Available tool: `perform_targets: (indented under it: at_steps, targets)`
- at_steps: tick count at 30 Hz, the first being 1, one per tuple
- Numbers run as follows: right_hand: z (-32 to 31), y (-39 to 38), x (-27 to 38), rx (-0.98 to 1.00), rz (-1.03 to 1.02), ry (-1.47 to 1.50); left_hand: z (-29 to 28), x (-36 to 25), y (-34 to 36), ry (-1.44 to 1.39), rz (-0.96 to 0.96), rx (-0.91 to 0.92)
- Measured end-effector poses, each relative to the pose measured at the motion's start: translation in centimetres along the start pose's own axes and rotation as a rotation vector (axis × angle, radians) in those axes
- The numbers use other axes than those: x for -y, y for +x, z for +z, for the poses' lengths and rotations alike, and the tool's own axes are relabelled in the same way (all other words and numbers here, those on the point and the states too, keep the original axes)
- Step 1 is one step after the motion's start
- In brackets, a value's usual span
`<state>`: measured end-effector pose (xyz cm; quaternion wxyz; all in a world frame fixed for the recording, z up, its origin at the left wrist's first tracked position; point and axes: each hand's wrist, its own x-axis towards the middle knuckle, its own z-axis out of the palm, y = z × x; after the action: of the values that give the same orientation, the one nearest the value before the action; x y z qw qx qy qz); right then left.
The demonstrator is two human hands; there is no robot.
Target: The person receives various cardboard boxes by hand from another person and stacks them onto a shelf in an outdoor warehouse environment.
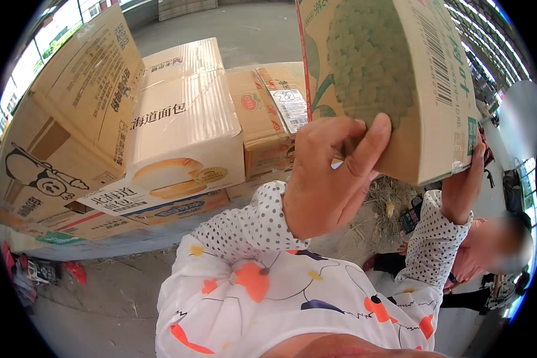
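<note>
A cardboard box (394, 77) printed with a large green scaly fruit is held up in front of me, tilted, and its top runs out of view. My left hand (331, 173) is closed at its lower left edge, the thumb and forefinger pressed against the printed face and the other fingers partly hidden. At the lower right corner, my right hand (464, 182) grips the same box from the side and below; most of its fingers are hidden behind the cardboard. To the left of the held box sits a taped carton (261, 122) with a white label.
More cartons crowd the left: a white bread carton (188, 122) and a tall brown carton (80, 101) with a cartoon figure, resting over flatter cartons (101, 227). Straw (367, 218) litters the floor. A person in pink (468, 253) is at the right, with other people farther off.
</note>
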<state>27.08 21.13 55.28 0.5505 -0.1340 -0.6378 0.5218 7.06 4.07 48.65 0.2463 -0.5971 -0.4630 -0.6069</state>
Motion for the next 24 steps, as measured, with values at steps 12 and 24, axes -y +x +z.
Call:
perform_targets:
  at_steps: [12,24]
  targets:
    - [9.7,1.7,-6.4,0.471,0.162,-0.164,-5.4,3.8,-1.5,0.312,-0.228,-0.091]
    - [5.7,3.8,-10.1,0.253,0.126,0.263,-1.8,0.6,-0.6,0.250,-0.071,0.090]
